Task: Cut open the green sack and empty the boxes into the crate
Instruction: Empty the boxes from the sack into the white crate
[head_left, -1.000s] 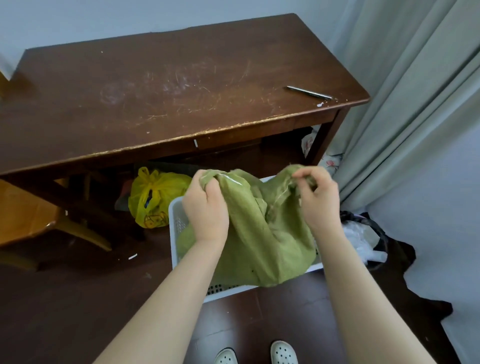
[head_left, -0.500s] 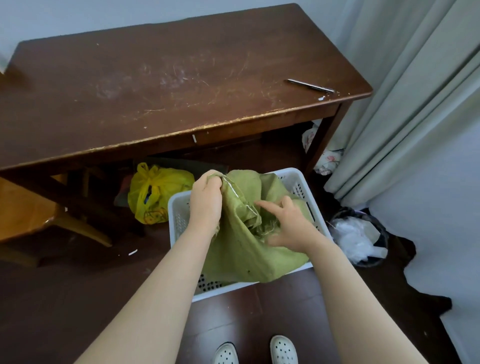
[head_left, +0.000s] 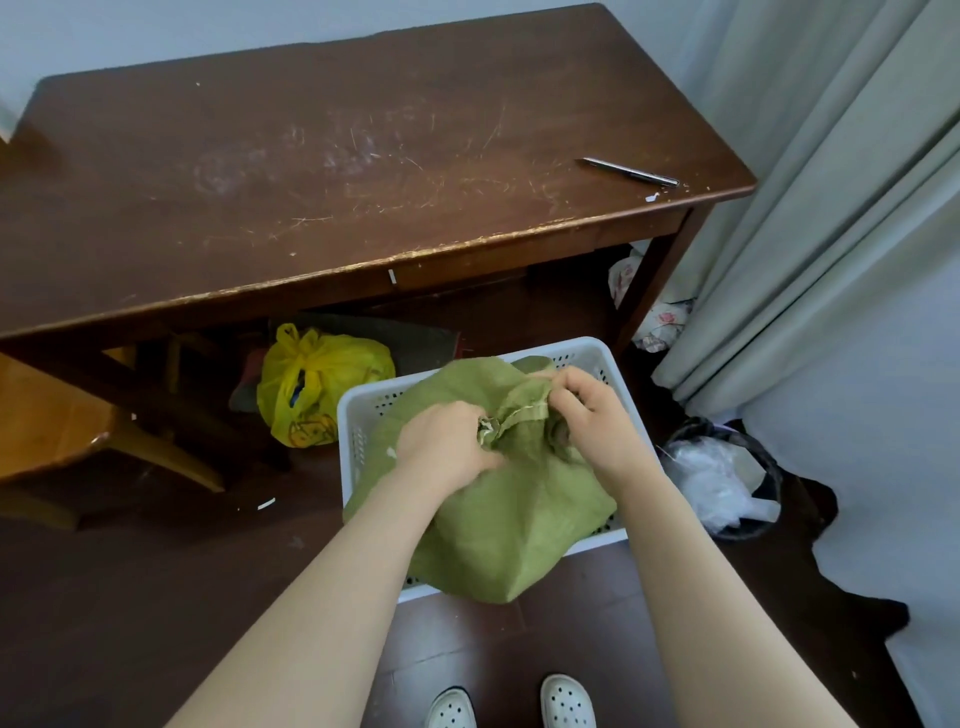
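- The fingers (head_left: 471, 415) of the left hand (head_left: 447, 441) are curled tight round a bunched fold of the green sack (head_left: 509, 525), right at a pale, frayed edge of the weave
- The right hand (head_left: 592, 415) sits just beside it, and its fingers (head_left: 567, 383) pinch the same gathered ridge of cloth from the far side; both hands hold sack and nothing else
- The two grips are close together at the top of the bundle, so I judge the person is working the mouth apart or hunting for the opening
- The sack lies in the white crate (head_left: 358, 410) on the floor, filling most of it, with its near end slumped over the front rim
- No boxes show anywhere; the sack looks full, with firm corners under the cloth, so I take it they are inside
- The frayed edge suggests a cut has been made, though the opening itself is hidden by the hands and I cannot tell how wide it is
- A slim metal tool (head_left: 628, 171), perhaps the cutter, lies on the bench (head_left: 363, 156) near its right corner, well apart from both hands
- What is left, as I read it: open the mouth, tip the boxes out into the crate and pull the sack clear
- Around the crate: a yellow bag (head_left: 322, 379) under the bench, a lined bin (head_left: 727, 483) to the right, and a curtain (head_left: 831, 208) beyond
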